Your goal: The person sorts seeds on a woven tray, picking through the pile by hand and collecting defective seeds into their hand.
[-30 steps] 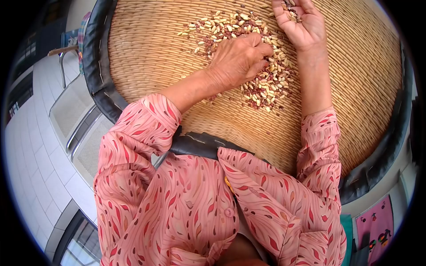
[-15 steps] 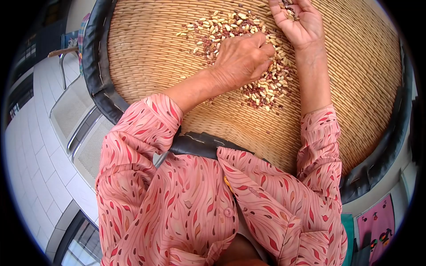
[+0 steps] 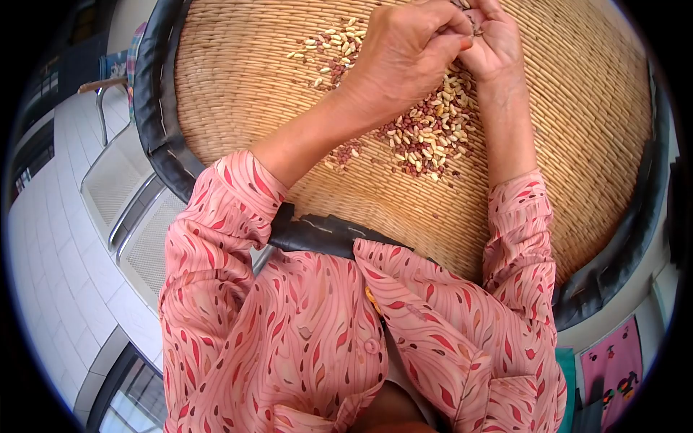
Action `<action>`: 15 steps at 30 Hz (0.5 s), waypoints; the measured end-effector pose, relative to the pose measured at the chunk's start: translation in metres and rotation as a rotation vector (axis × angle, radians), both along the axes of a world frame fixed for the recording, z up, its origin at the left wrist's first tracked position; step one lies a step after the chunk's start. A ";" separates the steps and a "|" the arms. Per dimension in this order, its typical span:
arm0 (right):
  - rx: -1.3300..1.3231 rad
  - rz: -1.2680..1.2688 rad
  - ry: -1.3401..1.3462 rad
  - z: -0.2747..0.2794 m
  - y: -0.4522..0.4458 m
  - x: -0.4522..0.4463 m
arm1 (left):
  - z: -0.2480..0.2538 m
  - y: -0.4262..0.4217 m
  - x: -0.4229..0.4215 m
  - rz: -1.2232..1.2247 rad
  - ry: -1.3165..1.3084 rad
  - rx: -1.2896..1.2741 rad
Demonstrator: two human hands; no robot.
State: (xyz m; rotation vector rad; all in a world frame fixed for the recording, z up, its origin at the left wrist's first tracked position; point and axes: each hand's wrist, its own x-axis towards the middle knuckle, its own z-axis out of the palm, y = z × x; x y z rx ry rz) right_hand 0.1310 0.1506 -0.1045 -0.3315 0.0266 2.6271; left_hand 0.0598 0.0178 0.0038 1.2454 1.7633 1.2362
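My left hand (image 3: 404,54) is closed in a pinch, its fingertips over the palm of my right hand; what they hold is too small to name. Cupped palm up near the top edge, my right hand (image 3: 494,47) holds a few dark brown and pale seeds, partly covered by my left fingers. Below both hands, a loose pile of pale yellow and dark red seeds (image 3: 433,137) lies on a round woven tray (image 3: 245,94). More seeds (image 3: 336,47) are scattered to the left of my left hand, which hides part of the pile.
A black rim (image 3: 164,108) edges the tray, its near side against the patterned pink shirt (image 3: 310,339). At the left are metal seats (image 3: 119,173) on a tiled floor (image 3: 58,238). A pink cloth (image 3: 613,368) is at the lower right.
My left hand has risen from the pile to my right palm, uncovering seeds below it. My right hand has stayed nearly in place.
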 end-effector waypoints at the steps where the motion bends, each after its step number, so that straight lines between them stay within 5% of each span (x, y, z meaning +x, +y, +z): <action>1: -0.014 -0.001 -0.012 0.002 -0.002 -0.002 | 0.007 0.006 0.001 0.000 -0.070 0.034; 5: -0.050 0.015 0.016 0.002 -0.003 -0.004 | -0.022 0.023 -0.011 -0.002 0.204 0.379; 8: -0.096 -0.002 0.053 -0.003 0.005 0.002 | -0.012 0.009 -0.008 0.066 0.374 0.236; 15: -0.128 -0.047 0.107 -0.005 0.020 0.011 | -0.048 -0.026 0.012 -0.320 0.590 -0.059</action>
